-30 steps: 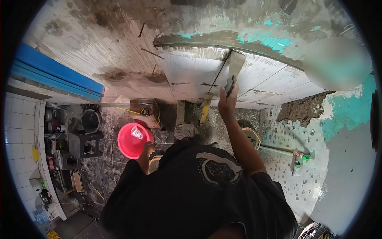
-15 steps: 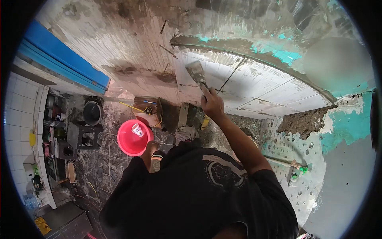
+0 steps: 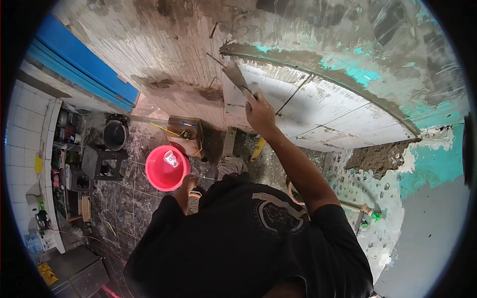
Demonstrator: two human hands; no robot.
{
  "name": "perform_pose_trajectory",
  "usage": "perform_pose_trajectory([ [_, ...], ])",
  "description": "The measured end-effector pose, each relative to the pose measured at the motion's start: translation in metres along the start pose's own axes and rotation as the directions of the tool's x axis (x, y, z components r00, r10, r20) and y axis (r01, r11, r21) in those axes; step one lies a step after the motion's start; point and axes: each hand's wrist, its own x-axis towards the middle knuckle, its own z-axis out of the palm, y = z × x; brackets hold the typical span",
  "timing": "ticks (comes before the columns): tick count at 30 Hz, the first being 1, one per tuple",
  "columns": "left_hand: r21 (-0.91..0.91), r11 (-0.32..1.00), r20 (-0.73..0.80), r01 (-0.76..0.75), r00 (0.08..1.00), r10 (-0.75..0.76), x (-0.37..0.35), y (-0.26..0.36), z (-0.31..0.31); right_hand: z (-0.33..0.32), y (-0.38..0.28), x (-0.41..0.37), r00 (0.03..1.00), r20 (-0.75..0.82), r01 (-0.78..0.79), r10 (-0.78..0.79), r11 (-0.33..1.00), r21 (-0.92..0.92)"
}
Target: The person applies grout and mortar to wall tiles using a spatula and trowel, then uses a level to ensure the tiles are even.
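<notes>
My right hand [image 3: 260,115] is closed around the handle of a putty knife [image 3: 235,77], whose broad blade is at the upper left part of the white wall tiles [image 3: 343,116]. Grey smears mark the tiles and their dark joints. Lower down, my left hand [image 3: 189,183] is at the right rim of a pink basin [image 3: 155,178]; its fingers are small and partly hidden, so its grip is unclear. A white printed cup [image 3: 170,159] lies inside the basin.
A wooden box [image 3: 191,145] bearing a tape measure [image 3: 186,133] and a blue pen stands behind the basin. Nails [image 3: 214,30] stick out of the wall. Leftward are a black bucket [image 3: 115,135] and a grey stool [image 3: 107,168]. A pipe with a green tap [image 3: 375,215] is at right.
My right hand and the putty knife have moved slightly left and up along the tiles. My left hand stays beside the basin. The view has shifted a little.
</notes>
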Motion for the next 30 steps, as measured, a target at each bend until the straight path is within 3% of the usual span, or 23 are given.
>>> perform_pose_trajectory([
  [3,-0.128,0.986,0.036,0.107,0.994,-0.103,-0.005,-0.004,-0.003,-0.005,-0.016,0.022,0.993,-0.112,0.045,-0.036,0.996,0.079],
  [8,-0.001,1.000,0.019,-0.006,1.000,0.006,0.008,-0.008,-0.003,-0.011,-0.004,0.006,0.999,-0.053,-0.005,0.009,0.997,0.072],
  [10,0.064,0.991,0.095,-0.121,0.989,0.115,0.051,-0.039,-0.020,-0.019,-0.014,0.018,0.999,-0.043,-0.006,0.010,0.995,0.103],
  [11,0.037,0.922,0.310,-0.386,0.881,0.357,0.090,-0.063,-0.039,-0.025,-0.019,0.024,0.999,-0.040,-0.007,0.011,0.993,0.116],
  [12,0.105,0.980,0.104,-0.166,0.982,0.155,0.064,-0.041,-0.023,-0.031,-0.019,0.027,0.998,-0.055,0.015,-0.009,0.993,0.120],
  [14,0.113,0.992,-0.011,-0.058,0.998,0.060,0.031,-0.004,-0.005,-0.043,-0.017,0.034,0.995,-0.084,0.064,-0.053,0.990,0.129],
  [17,0.076,0.997,-0.049,-0.032,0.998,0.036,0.009,0.018,0.008,-0.070,-0.019,0.032,1.000,-0.017,0.000,0.000,1.000,-0.015],
  [21,0.048,0.998,-0.054,-0.035,0.998,0.038,-0.015,0.038,0.017,-0.079,-0.020,0.050,0.987,-0.029,0.147,-0.156,0.967,-0.210],
  [25,0.057,0.998,-0.051,-0.013,0.999,0.016,-0.004,0.034,0.016,-0.081,-0.017,0.066,0.987,0.085,0.159,-0.137,0.917,-0.366],
  [30,0.110,0.994,-0.120,-0.030,0.992,0.044,-0.016,0.047,0.026,-0.114,0.026,0.034,0.988,-0.059,0.112,-0.140,0.936,-0.334],
])
